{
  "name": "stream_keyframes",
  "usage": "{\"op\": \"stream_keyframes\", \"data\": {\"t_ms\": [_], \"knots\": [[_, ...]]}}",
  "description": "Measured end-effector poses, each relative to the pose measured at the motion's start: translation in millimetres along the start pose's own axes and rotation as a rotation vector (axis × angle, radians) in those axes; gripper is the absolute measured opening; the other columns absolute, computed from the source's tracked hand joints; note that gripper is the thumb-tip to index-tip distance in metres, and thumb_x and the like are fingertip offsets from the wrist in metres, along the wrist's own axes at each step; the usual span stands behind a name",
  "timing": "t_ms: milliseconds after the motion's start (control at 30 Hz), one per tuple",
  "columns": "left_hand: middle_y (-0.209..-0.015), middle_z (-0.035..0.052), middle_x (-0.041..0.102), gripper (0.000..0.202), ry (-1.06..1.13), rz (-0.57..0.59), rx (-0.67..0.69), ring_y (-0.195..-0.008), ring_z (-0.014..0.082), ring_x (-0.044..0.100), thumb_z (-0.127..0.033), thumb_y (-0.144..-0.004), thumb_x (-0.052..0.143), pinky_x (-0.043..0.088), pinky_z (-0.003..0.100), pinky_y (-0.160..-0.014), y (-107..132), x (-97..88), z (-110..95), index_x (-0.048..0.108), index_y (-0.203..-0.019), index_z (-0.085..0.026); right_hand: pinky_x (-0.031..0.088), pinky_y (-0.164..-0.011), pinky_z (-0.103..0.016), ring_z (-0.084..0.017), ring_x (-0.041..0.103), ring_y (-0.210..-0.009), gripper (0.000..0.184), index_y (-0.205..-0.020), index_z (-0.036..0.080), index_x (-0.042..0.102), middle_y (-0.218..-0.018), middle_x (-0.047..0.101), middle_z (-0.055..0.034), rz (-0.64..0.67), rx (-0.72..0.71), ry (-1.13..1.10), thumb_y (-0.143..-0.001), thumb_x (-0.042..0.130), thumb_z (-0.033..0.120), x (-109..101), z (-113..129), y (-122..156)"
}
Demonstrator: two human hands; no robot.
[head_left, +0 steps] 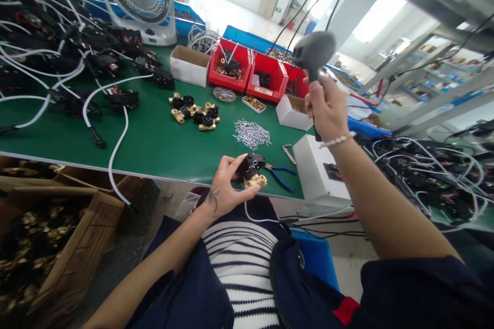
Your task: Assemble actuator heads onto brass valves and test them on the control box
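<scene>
My left hand grips a black-and-brass valve assembly at the table's front edge, fingers and thumb around its side. A small wire clip shows on its black part, and a white cable hangs below. My right hand is raised over the right side of the table, wrapped round the handle of a grey, scanner-shaped handheld tool. Its wide head points up and is slightly blurred. Blue-handled pliers lie just right of the assembly. Beyond my left hand is a pile of wire clips.
Several brass fittings with black caps lie on the green table. Red bins, a white fan and small boxes stand behind. A white control box is at right. Black parts with white cables crowd the left.
</scene>
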State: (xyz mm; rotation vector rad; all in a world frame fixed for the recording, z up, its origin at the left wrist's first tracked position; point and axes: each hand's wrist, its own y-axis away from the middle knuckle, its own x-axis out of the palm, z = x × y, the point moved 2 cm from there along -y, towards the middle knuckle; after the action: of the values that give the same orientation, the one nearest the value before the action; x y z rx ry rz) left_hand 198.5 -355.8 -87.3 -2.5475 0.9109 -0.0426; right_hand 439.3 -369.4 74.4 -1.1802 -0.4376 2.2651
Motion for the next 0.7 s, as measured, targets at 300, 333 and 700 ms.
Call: {"op": "stream_keyframes", "data": {"t_ms": [300,333,700], "knots": [[-0.105,0.0059,0.047,0.068,-0.118,-0.005,0.126,-0.098,0.0202,0.055,-0.033,-0.074,0.077,0.061,0.036,-0.079,0.9,3.7,-8.3,0.054,-0.136,-0.018,0.019,-0.036,-0.023,-0.007,0.03,-0.038,0.059,-0.069,0.021,0.052,-0.046,0.037,0.0076,0.268,0.485,-0.282,-0.084,0.05,0.078,-7.8,58.8,125.0],[-0.105,0.0059,0.047,0.068,-0.13,-0.005,0.134,-0.098,0.0201,0.055,-0.033,-0.074,0.077,0.061,0.036,-0.079,0.7,4.1,-8.6,0.054,-0.136,-0.019,0.021,-0.037,-0.023,-0.007,0.032,-0.039,0.061,-0.066,0.021,0.052,-0.046,0.038,0.0068,0.383,0.526,-0.21,-0.082,0.051,0.079,-6.6,54.6,130.1],[-0.104,0.0061,0.047,0.067,-0.195,0.005,0.199,-0.096,0.02,0.055,-0.034,-0.076,0.076,0.061,0.036,-0.078,-0.7,4.5,-9.9,0.053,-0.137,-0.017,0.019,-0.036,-0.025,-0.007,0.026,-0.036,0.063,-0.064,0.023,0.048,-0.043,0.03,0.0075,0.213,0.585,-0.34,-0.082,0.045,0.083,-15.8,56.4,134.7]]}}
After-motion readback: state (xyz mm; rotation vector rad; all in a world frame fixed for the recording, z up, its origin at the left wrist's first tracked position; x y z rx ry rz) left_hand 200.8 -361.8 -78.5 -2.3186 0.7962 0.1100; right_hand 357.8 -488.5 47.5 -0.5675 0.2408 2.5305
